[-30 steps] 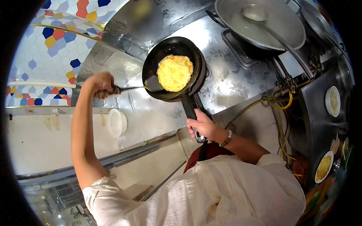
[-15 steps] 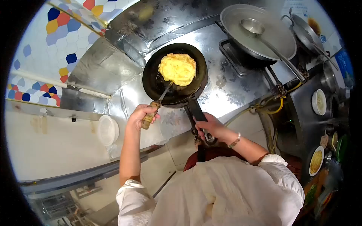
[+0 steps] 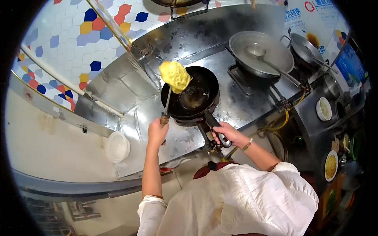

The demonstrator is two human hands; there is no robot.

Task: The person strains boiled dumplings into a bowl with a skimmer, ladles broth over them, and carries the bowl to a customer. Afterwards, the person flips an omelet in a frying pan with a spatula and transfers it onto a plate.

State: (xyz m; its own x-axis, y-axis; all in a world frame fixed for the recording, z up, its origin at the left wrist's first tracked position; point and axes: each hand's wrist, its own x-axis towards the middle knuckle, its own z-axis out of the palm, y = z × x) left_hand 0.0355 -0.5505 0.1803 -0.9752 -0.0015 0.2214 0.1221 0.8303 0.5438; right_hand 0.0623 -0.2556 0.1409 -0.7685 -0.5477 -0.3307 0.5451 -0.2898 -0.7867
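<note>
A folded yellow egg (image 3: 175,77) rests on the head of a spatula (image 3: 168,101), raised over the left rim of the black frying pan (image 3: 193,100). My left hand (image 3: 158,133) is closed round the spatula's wrapped handle. The pan sits on a burner, its dark inside showing some bits and oil. My right hand (image 3: 228,134) grips the pan's black handle (image 3: 212,121). Most of the spatula's head is hidden under the egg.
A large pan of cloudy liquid (image 3: 240,49) with a ladle (image 3: 281,71) stands behind to the right, beside another wok (image 3: 305,49). A white plastic bowl (image 3: 117,147) is at the left. Noodle-like food fills a white dish (image 3: 331,166) at the right, near a small white bowl (image 3: 323,109).
The egg has left the pan's bottom and been lifted up and left on the spatula. My left hand has moved with it. My right hand still holds the pan's handle. The camera view has shifted.
</note>
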